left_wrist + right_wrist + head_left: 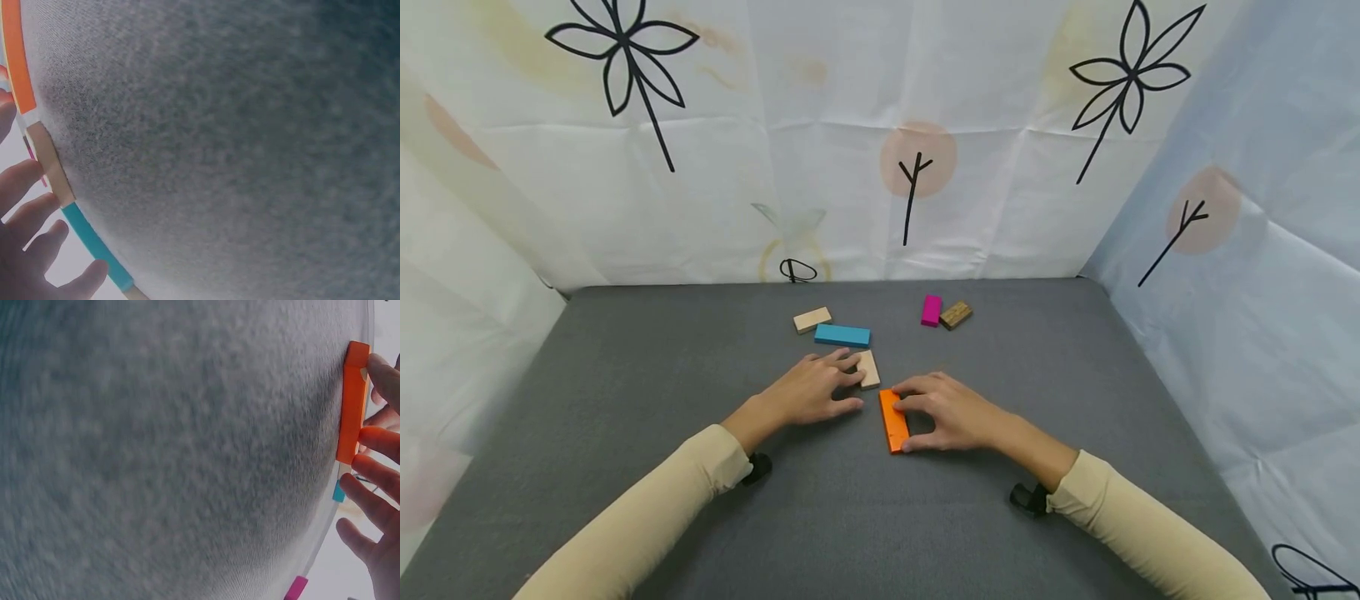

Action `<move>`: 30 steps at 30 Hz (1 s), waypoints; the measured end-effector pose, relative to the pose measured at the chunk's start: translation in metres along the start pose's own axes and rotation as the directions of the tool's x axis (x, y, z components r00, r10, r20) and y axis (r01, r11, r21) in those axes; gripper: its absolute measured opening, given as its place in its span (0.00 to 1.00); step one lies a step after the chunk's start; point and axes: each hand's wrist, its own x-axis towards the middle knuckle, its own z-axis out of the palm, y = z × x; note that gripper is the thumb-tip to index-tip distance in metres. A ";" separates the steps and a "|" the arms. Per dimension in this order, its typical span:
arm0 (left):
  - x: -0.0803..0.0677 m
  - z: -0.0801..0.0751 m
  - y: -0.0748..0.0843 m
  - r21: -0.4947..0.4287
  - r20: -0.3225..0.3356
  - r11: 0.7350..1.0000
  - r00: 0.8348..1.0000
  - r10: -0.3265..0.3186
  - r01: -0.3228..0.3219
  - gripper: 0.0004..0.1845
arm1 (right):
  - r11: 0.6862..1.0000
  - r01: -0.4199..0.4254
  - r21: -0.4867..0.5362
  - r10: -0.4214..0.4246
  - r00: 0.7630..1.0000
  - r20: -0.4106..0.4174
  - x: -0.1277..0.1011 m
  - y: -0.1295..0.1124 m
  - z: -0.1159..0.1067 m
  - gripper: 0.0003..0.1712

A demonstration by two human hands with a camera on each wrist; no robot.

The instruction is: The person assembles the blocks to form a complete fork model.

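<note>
My left hand (812, 390) lies with fingers spread, its fingertips right at the left side of a pale wooden block (868, 370). Its thumb is apart from that block, pointing right. My right hand (955, 412) holds an orange block (894, 422) lying lengthwise on the table, with the thumb at its near end and fingertips along it up to the far end. In the right wrist view, the thumb and fingers meet the orange block (353, 406) along one side. A blue block (842, 335) lies just beyond the left fingers; in the left wrist view it adjoins the pale block (51, 164).
A second pale wooden block (812, 320) sits behind the blue one. Farther right, a magenta block (932, 310) and a brown wooden block (957, 315) lie close together. The grey table (880, 533) is bounded by patterned white cloth (1000, 208) at the back and sides.
</note>
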 end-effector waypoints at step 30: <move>0.016 0.002 0.011 -0.004 0.030 0.996 0.996 0.088 -0.087 0.31 | 0.998 0.037 -0.045 -0.038 0.999 -0.032 0.003 -0.007 0.004 0.31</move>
